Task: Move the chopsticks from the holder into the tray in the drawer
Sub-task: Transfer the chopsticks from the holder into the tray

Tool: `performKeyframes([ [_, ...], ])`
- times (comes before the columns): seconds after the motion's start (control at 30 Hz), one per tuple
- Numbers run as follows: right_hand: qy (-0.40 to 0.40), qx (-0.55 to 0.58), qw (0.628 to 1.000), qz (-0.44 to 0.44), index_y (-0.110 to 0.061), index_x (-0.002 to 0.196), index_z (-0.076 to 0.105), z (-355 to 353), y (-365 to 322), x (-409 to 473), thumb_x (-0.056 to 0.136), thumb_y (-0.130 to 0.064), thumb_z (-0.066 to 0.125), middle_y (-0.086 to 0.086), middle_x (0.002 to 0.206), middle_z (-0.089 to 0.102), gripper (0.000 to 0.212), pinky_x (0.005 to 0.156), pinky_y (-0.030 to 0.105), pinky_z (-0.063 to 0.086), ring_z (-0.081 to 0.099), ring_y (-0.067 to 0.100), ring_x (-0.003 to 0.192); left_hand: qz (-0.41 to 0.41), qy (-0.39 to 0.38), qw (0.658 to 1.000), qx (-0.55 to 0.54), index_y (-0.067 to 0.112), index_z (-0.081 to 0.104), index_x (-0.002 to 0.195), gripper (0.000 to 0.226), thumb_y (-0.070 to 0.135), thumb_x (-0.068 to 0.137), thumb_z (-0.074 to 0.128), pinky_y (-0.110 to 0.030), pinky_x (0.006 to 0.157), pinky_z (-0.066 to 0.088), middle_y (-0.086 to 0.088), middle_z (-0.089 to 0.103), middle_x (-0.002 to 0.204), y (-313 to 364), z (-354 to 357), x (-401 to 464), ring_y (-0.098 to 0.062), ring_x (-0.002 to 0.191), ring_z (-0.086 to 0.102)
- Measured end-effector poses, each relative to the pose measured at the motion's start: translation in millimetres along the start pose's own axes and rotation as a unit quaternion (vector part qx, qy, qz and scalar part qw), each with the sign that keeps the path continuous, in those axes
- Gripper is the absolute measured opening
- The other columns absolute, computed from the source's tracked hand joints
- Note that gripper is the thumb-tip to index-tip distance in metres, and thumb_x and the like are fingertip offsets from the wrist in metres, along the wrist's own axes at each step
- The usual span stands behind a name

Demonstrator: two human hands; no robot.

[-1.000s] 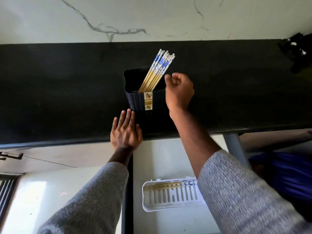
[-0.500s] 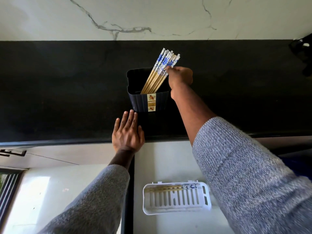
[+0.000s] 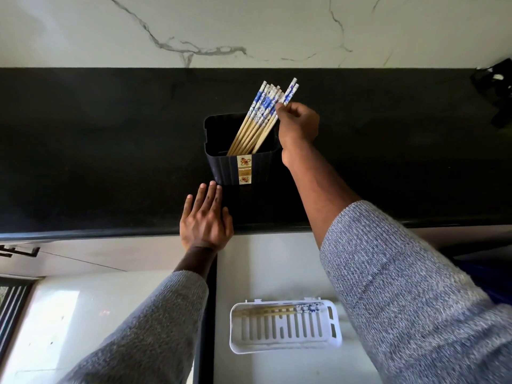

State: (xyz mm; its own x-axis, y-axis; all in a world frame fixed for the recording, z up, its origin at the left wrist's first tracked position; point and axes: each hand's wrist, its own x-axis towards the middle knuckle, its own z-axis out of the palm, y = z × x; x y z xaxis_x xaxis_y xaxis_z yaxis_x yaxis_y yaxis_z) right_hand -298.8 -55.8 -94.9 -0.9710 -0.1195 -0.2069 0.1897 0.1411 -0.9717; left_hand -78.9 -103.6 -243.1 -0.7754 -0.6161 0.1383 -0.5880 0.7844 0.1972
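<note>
Chopsticks stand bundled in the black holder, leaning toward its right rim with their blue-patterned tops fanned above it. The step in hand looks like picking: the right hand, just right of the holder, has its fingers curled in a pinch at the patterned ends of the rightmost sticks. Two tips stand a little apart from the bundle there, and those seem to be the ones pinched, though the exact number held is hard to tell from this angle.

The left hand lies flat on the dark worktop just in front of the holder, fingers straight and together, their tips near the holder's base but possibly not touching it. It holds nothing and appears to be steadying the person or waiting.

Below the holder, past the worktop's front edge, the white slotted tray sits in the open drawer. Some chopsticks already lie along its far side, so the task is partly done, with most sticks left in the holder.

The next move calls for lifting the pinched sticks straight up along their lean until the lower ends are free of the rim, without dragging their neighbours out, then carrying them down to the tray and laying them lengthwise beside those already there.
</note>
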Motion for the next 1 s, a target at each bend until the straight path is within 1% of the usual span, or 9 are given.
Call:
performKeyframes([
  [0.13,0.029,0.051,0.998,-0.02,-0.009,0.102,0.073,-14,-7,-1,0.09,-0.022,0.072,0.004,0.094,0.074,0.018,0.054,0.012,0.047,0.066,0.008,0.078,-0.003,0.0,1.0,0.003,0.013,0.044,0.152,0.064,0.039,0.095,0.031,-0.049,0.122,0.025,-0.005,0.038,0.16,0,0,0,-0.023,0.151,0.031],
  [0.27,0.067,0.144,0.987,-0.02,-0.006,0.101,0.072,-37,-12,-4,0.091,-0.018,0.071,0.006,0.089,0.073,0.016,0.057,0.013,0.051,0.064,0.006,0.071,0.0,-0.002,1.0,0.001,0.013,0.043,0.153,0.064,0.04,0.096,0.03,-0.049,0.122,0.024,-0.005,0.037,0.161,0,-1,-1,-0.024,0.151,0.031],
  [0.37,0.087,0.192,0.977,-0.012,-0.013,0.091,0.071,-58,-11,-10,0.091,-0.019,0.072,0.005,0.081,0.072,0.007,0.056,0.021,0.049,0.062,0.007,0.067,0.0,-0.004,1.0,0.005,0.013,0.041,0.153,0.065,0.04,0.096,0.029,-0.048,0.123,0.023,-0.005,0.036,0.161,-1,-1,-1,-0.024,0.151,0.03],
  [0.47,0.073,0.28,0.957,0.013,-0.017,0.081,0.069,-85,-3,-25,0.092,-0.017,0.07,-0.003,0.066,0.064,0.011,0.05,0.02,0.042,0.055,0.003,0.056,-0.001,-0.004,1.0,0.01,0.014,0.041,0.154,0.066,0.041,0.095,0.028,-0.048,0.123,0.023,-0.005,0.036,0.162,0,-1,0,-0.023,0.151,0.03],
  [0.6,0.069,0.374,0.922,0.069,-0.014,0.088,0.068,-122,29,-55,0.096,-0.015,0.066,-0.006,0.065,0.06,0.008,0.059,0.022,0.044,0.052,0.002,0.056,-0.002,0.004,1.0,0.003,0.013,0.042,0.153,0.066,0.039,0.093,0.028,-0.048,0.123,0.023,-0.005,0.037,0.161,2,-2,-1,-0.024,0.151,0.031],
  [0.7,0.083,0.372,0.919,0.104,-0.016,0.088,0.067,-146,67,-79,0.097,-0.016,0.064,-0.006,0.066,0.06,0.01,0.063,0.022,0.048,0.053,0.002,0.057,-0.002,0.013,1.0,-0.004,0.013,0.043,0.152,0.066,0.038,0.093,0.03,-0.049,0.123,0.023,-0.006,0.038,0.16,3,-3,-2,-0.025,0.15,0.032],
  [0.8,0.11,0.331,0.925,0.155,-0.016,0.086,0.067,-169,116,-113,0.098,-0.017,0.063,-0.003,0.069,0.058,0.012,0.064,0.022,0.049,0.053,0.005,0.061,-0.002,0.026,1.0,-0.01,0.013,0.046,0.151,0.064,0.036,0.092,0.034,-0.049,0.122,0.024,-0.007,0.041,0.159,4,-3,-3,-0.026,0.149,0.034],
  [0.9,0.157,0.289,0.923,0.201,-0.015,0.077,0.065,-183,174,-154,0.097,-0.013,0.063,0.0,0.064,0.055,0.02,0.059,0.024,0.046,0.052,0.008,0.057,-0.003,0.025,1.0,-0.009,0.013,0.045,0.151,0.063,0.035,0.093,0.034,-0.048,0.122,0.023,-0.007,0.04,0.16,3,-2,-3,-0.026,0.15,0.033],
  [1.0,0.212,0.239,0.918,0.237,-0.008,0.073,0.062,-190,221,-188,0.096,-0.007,0.063,0.003,0.06,0.05,0.023,0.054,0.027,0.044,0.047,0.014,0.055,-0.002,0.019,1.0,-0.006,0.013,0.043,0.152,0.063,0.036,0.094,0.032,-0.048,0.123,0.021,-0.006,0.038,0.161,3,-1,-3,-0.025,0.151,0.03],
])
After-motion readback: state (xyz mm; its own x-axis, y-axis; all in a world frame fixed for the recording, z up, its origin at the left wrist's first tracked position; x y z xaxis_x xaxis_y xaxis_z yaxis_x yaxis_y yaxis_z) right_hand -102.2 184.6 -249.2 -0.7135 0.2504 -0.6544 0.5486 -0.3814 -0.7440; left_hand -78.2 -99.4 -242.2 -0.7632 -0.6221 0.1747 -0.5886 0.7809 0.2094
